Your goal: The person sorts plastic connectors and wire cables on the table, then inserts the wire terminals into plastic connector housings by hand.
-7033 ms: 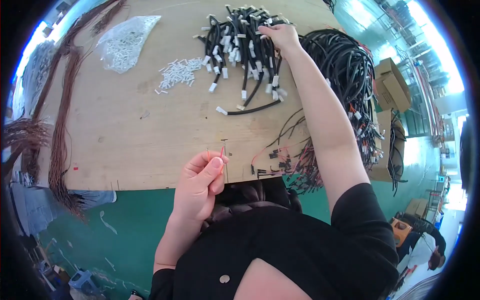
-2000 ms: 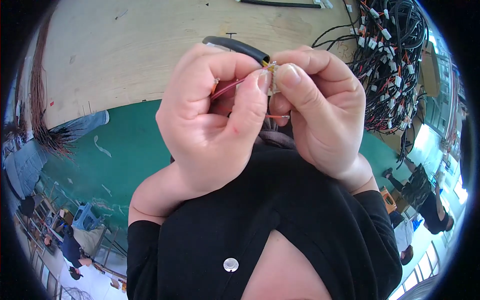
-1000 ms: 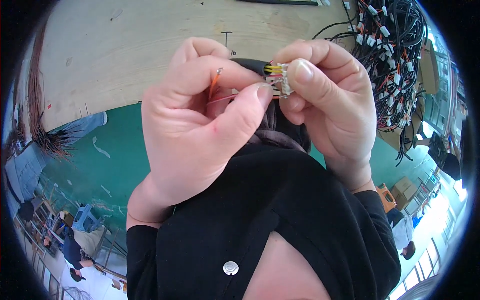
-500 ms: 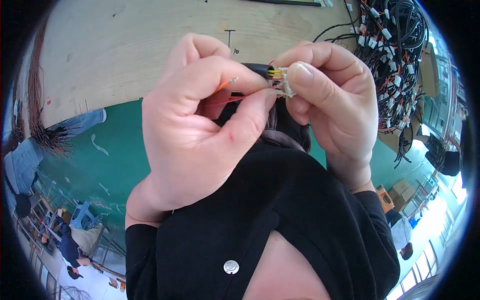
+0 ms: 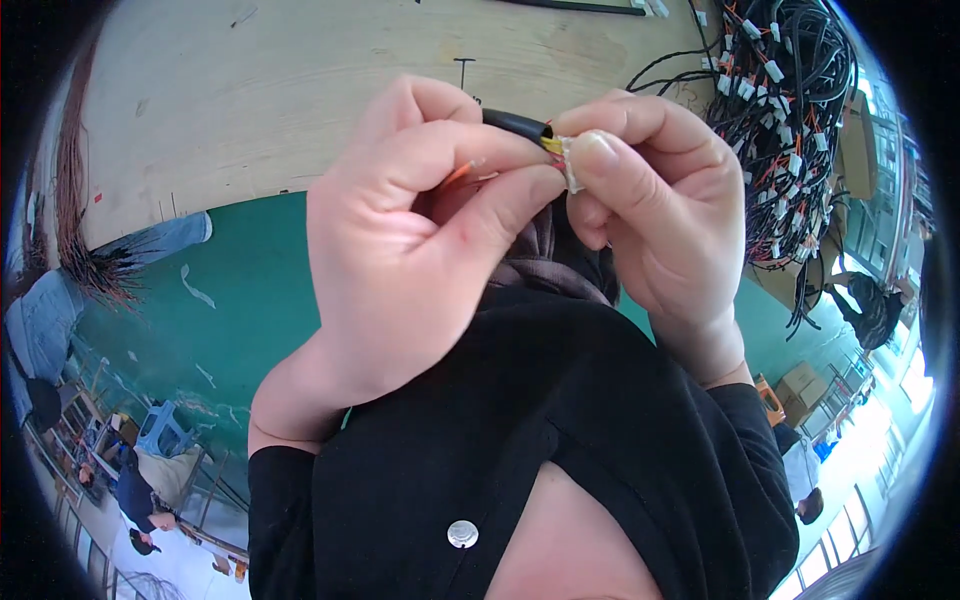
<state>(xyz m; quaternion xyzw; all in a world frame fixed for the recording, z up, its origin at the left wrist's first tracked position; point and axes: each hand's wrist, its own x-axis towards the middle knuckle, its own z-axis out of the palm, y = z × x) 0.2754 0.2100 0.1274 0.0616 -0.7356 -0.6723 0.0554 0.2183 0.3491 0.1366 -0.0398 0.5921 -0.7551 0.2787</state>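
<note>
My right hand (image 5: pixel 665 190) pinches a small white plastic connector (image 5: pixel 572 165) between thumb and forefinger. Yellow and red wires (image 5: pixel 552 146) run into the connector from a black cable sleeve (image 5: pixel 515 123). My left hand (image 5: pixel 420 220) is closed, thumb against forefinger, right beside the connector; its fingertips grip a thin wire whose end there is mostly hidden. An orange wire with a bare metal terminal (image 5: pixel 470 167) sticks out between the left fingers. Both hands are held close together above the near edge of the wooden table.
The wooden table (image 5: pixel 300 90) spans the far side. A big heap of black cables with white connectors (image 5: pixel 790 110) lies at its right. Brown wires (image 5: pixel 75 190) hang in a bundle at the left edge. A black tube (image 5: pixel 570 6) lies at the back. Other people sit farther off.
My left hand has shifted slightly right, toward the connector, and its thumb tip now nearly meets it. The red wires seen inside the left palm are now covered. My right hand keeps its pinch.
</note>
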